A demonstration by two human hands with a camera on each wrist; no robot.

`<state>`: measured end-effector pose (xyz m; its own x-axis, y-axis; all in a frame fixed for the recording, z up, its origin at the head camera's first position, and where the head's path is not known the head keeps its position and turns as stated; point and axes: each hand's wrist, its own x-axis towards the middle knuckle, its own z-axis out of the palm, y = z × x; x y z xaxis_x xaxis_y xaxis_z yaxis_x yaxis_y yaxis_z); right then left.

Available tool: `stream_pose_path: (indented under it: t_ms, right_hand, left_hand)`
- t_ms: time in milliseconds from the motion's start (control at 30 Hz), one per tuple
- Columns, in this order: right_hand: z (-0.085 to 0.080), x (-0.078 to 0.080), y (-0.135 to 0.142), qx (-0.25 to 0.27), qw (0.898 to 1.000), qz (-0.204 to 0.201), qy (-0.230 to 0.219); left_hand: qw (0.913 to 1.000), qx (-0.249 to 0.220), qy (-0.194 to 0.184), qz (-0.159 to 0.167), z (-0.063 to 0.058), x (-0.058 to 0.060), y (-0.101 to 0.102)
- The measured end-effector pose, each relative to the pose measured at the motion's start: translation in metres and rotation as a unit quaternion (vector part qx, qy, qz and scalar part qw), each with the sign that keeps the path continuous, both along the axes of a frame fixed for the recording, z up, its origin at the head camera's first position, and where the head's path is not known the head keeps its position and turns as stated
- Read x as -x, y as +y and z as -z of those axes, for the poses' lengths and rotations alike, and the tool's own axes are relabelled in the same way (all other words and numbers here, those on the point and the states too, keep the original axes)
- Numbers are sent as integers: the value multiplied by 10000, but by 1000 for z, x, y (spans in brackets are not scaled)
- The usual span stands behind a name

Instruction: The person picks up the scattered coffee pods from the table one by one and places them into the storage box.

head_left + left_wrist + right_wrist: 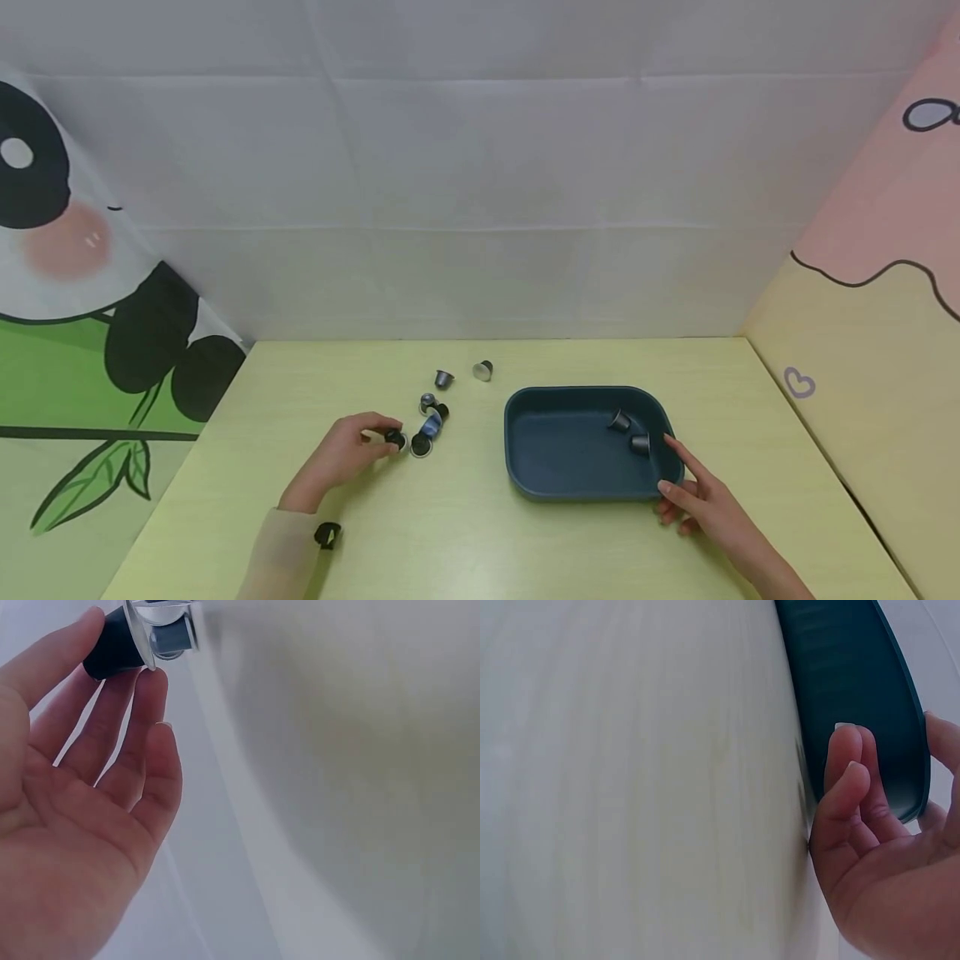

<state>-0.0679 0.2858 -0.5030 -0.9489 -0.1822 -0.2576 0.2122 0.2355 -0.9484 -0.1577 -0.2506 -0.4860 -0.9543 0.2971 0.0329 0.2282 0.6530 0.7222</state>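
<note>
Black capsule [116, 646], smooth and tapered with a pale, shiny flange, is tilted between thumb and fingertips of the pinching left hand [348, 454], just beside a cluster of black, blue and silvery capsules [431, 425] on the counter [442, 542]. Right hand [708, 504] grips the right end of a dark teal, round-cornered tray [555, 446]; two dark capsules [639, 444] lie inside.
</note>
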Motion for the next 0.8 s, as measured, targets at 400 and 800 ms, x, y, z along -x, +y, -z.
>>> stream_pose_path:
  t_ms: [400, 800]
  right_hand:
    - [2, 0, 0, 44, 10000, -13, 71]
    - [4, 1, 1, -34, 10000, 21, 50]
  left_hand:
    - [9985, -198, 473, 197, -20, -5, 11]
    - [9943, -564, 766, 485, -34, -8, 33]
